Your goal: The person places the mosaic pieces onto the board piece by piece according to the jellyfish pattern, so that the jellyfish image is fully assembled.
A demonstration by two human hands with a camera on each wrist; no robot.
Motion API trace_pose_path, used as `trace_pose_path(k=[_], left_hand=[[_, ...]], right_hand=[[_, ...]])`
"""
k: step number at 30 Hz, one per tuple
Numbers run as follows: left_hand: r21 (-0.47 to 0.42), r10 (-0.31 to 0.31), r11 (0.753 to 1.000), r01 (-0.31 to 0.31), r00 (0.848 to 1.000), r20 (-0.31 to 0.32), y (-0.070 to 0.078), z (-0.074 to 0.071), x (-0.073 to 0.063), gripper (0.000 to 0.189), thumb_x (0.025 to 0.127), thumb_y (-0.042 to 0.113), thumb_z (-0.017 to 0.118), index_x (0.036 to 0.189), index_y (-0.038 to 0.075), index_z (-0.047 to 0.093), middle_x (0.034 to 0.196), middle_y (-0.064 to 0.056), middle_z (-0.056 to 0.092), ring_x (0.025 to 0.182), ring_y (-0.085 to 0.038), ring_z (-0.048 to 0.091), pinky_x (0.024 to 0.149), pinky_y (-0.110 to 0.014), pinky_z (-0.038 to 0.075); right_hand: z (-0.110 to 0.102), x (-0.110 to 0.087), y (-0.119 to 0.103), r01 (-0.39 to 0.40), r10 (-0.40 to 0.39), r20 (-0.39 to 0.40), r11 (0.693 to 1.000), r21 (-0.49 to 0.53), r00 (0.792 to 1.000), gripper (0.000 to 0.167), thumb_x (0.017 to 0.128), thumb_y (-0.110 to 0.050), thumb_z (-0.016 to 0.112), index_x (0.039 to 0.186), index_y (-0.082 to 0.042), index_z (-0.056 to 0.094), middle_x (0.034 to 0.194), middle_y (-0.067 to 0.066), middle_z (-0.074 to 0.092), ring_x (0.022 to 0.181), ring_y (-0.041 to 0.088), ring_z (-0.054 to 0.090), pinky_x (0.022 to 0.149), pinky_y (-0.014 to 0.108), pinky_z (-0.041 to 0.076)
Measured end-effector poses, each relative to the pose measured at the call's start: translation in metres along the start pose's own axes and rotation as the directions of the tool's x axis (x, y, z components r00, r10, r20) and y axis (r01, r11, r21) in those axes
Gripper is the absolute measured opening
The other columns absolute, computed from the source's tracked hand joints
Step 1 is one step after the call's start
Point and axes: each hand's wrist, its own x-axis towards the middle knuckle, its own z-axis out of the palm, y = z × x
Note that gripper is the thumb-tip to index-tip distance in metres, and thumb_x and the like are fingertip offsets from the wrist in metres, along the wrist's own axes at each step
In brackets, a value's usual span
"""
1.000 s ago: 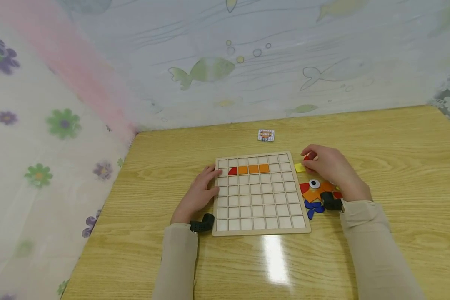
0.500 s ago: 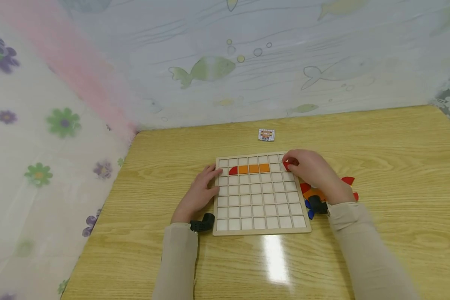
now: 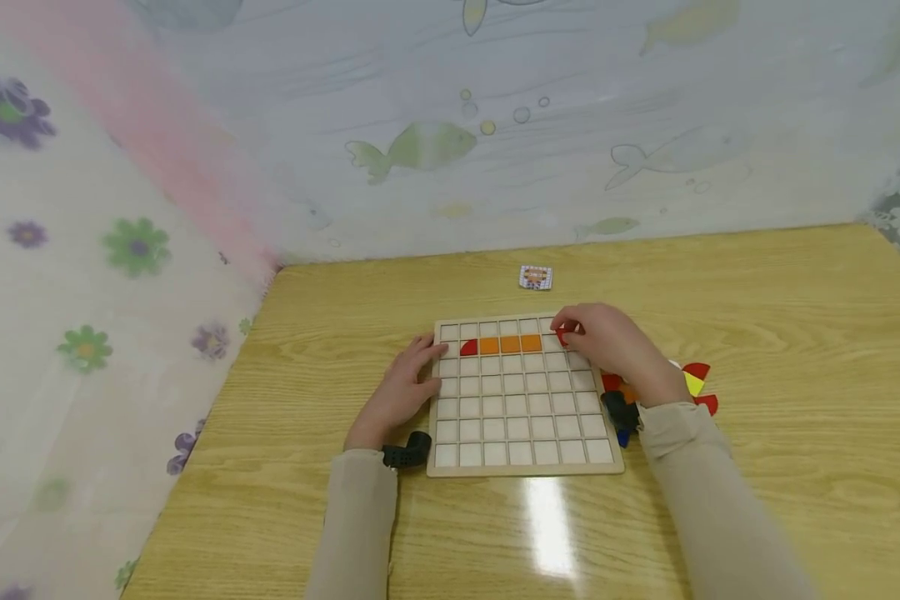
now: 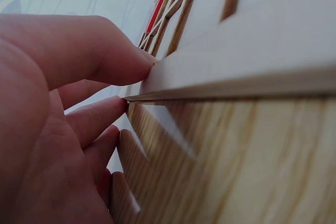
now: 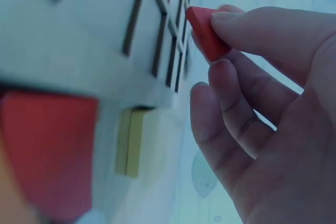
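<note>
A square wooden grid board [image 3: 525, 471] lies on the table. In its second row are a red curved-edge tile [image 3: 468, 347] and a run of orange square tiles [image 3: 510, 344]. My left hand [image 3: 397, 396] rests at the board's left edge, fingers extended; in the left wrist view a fingertip touches the pale rim [image 4: 252, 72]. My right hand [image 3: 611, 337] is over the board's upper right part. It pinches a small red tile [image 5: 207, 32] between thumb and fingers, close to the cell right of the orange tiles. The fingers partly cover that tile in the head view.
Right of the board lies a pile of loose tiles, red [image 3: 707, 404], yellow [image 3: 693, 382], orange and blue, partly hidden by the right wrist. Two stacked yellow tiles [image 5: 129, 142] sit by the board's edge. A small printed pattern card [image 3: 536, 277] lies behind the board.
My right hand has carried the red tile left from beside the board to over its second row. The left hand stays at the board's edge. The head view has tilted slightly.
</note>
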Motion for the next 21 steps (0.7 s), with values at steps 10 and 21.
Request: trace_pose_path(k=[10,21], left_hand=[[0.008,0.007,1.0,-0.007,1.0,-0.003,0.0,0.0,0.0,0.05,0.087,0.012,0.049,0.136,0.015,0.04,0.147,-0.002,0.018,0.135,-0.02,0.007,0.105,-0.05,0.009],[0.023,0.031,0.999,-0.031,1.0,0.003,-0.002,0.0,0.001,0.049,0.088,0.011,0.049,0.136,0.013,0.039,0.147,-0.004,0.018,0.135,-0.018,0.006,0.107,-0.042,0.004]], right_hand=[[0.006,0.008,-0.001,0.021,-0.021,0.001,1.0,-0.008,1.0,0.021,0.087,-0.009,0.055,0.107,-0.01,0.063,0.096,0.007,0.063,0.086,0.023,0.055,0.077,0.039,0.044],[0.01,0.013,-0.002,0.025,-0.025,0.01,0.999,-0.043,1.0,0.023,0.085,-0.007,0.056,0.105,-0.011,0.065,0.091,0.006,0.062,0.083,0.022,0.055,0.075,0.039,0.044]])
